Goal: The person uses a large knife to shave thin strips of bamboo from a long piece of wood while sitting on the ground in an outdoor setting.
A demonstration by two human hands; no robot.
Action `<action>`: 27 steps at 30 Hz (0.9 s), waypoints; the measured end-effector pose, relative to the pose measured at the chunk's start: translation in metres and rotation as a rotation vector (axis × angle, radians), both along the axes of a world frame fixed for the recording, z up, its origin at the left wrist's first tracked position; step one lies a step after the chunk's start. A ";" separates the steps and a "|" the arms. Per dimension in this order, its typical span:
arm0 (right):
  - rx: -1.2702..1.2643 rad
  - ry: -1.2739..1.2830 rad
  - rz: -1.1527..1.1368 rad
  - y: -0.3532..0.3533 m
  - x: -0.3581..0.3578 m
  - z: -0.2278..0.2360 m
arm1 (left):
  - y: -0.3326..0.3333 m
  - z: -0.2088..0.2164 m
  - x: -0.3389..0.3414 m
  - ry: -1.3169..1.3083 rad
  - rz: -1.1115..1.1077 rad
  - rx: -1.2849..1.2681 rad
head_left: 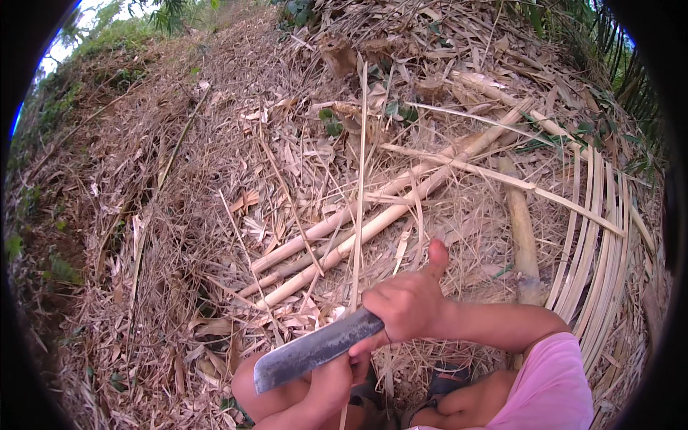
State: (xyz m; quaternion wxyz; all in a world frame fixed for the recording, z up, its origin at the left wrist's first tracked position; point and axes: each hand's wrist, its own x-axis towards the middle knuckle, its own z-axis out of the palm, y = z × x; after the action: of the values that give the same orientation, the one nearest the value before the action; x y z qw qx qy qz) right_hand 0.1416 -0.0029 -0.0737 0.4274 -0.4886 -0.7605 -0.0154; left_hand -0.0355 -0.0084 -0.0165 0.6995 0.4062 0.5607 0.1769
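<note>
My right hand (pixel 408 301) is closed with its thumb sticking up, gripping a broad-bladed knife (pixel 315 355) whose handle is hidden in the fist. The dark blade, with a squared tip, points to the lower left. Beneath the blade my left hand (pixel 331 387) is closed around a long thin bamboo strip (pixel 360 179); the blade hides part of its fingers. Far out over the ground the strip stretches, and its near end shows below the hands. The blade crosses over the strip; I cannot tell whether it cuts into it.
Several bamboo poles (pixel 373 228) lie crossed on the litter ahead. A thicker pole (pixel 522 229) lies to the right, beside a bundle of split bamboo strips (pixel 595 236). Another strip (pixel 502 178) crosses the poles. A cut stump (pixel 337 56) stands at the back. My bent knees are close below.
</note>
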 end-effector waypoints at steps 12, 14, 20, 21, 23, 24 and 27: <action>0.016 -0.097 -0.173 0.013 0.015 -0.001 | 0.004 0.005 -0.007 -0.225 0.010 -0.173; -0.024 -0.133 -0.214 0.013 0.019 -0.002 | 0.004 0.003 -0.006 -0.195 -0.010 -0.126; -0.032 -0.203 -0.152 0.017 0.031 -0.005 | 0.003 -0.001 -0.008 -0.181 -0.032 -0.104; -0.043 -0.216 -0.149 0.018 0.032 -0.004 | 0.004 -0.001 -0.008 -0.179 -0.037 -0.090; -0.243 -0.194 -0.392 0.025 0.041 -0.009 | -0.002 -0.006 -0.014 -0.168 -0.040 -0.102; -0.372 -0.095 -0.451 0.036 0.056 -0.011 | -0.005 -0.008 -0.020 -0.154 -0.021 -0.107; -0.675 0.187 -0.568 0.043 0.098 0.003 | -0.002 0.008 -0.019 -0.136 -0.051 -0.340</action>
State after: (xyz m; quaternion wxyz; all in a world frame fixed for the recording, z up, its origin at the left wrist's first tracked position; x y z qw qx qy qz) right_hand 0.2397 0.0399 -0.0706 0.2898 -0.7894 -0.5167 0.1609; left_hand -0.0546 -0.0101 -0.0087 0.7985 0.2832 0.5237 0.0889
